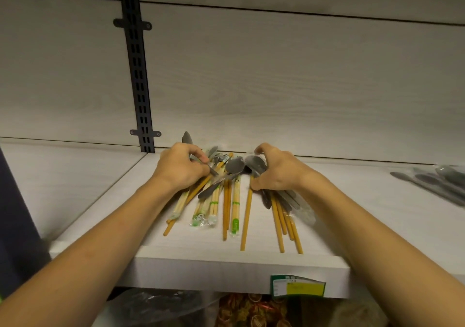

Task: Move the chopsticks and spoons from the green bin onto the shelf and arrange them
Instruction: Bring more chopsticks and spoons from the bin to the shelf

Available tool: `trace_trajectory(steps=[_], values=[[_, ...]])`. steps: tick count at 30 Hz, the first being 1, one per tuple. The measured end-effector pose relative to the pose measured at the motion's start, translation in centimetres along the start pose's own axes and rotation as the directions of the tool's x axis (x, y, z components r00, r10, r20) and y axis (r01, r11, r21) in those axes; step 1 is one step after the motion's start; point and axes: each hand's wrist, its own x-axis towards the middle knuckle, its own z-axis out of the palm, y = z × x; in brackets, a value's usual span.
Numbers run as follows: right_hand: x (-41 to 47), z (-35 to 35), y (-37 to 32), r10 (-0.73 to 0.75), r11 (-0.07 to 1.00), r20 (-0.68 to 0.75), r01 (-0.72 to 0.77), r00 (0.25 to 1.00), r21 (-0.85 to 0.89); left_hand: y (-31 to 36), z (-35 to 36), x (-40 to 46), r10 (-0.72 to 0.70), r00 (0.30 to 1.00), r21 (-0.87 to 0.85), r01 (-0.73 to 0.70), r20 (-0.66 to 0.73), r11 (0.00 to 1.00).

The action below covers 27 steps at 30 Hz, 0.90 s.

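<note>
The chopsticks (227, 201) and spoons (235, 165) lie mixed on the shelf (327, 228), centre of frame. Left hand (180, 168) pinches one spoon handle; right hand (275, 169) grips a bundle. Sorting is underway; next, I think, separating needs care.

Two hands are counted over the heap, the left hand (181, 168) and the right hand (276, 173). Three green-banded wrapped chopstick packs (236, 211) are made out, one partly hidden. Roughly nine bare yellow chopsticks (278, 223) are tallied. About five grey spoons (235, 165) are seen; overlap prevents certainty. One shelf label (298, 286) is noted.
</note>
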Motion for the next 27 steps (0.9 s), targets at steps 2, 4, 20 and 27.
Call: trace_trajectory(steps=[2,4,20,27], values=[[0.0,0.1,0.0,0.002,1.0,0.002,-0.002,1.0,-0.023,0.0,0.0,-0.1,0.004,1.0,0.015,-0.003,-0.016,1.0],[0.1,0.4,-0.1,0.01,0.999,-0.011,-0.011,1.0,-0.037,-0.1,0.0,-0.1,0.026,0.998,0.041,-0.024,-0.053,0.999],[0.3,0.9,-0.2,0.034,0.933,-0.2,0.041,0.979,0.357,0.9,0.0,-0.2,-0.053,0.991,0.153,0.034,0.125,0.988],[0.1,1.1,-0.6,0.004,0.916,-0.318,0.124,0.948,0.381,0.8,0.2,-0.5,0.029,0.99,0.243,-0.062,0.14,0.968]])
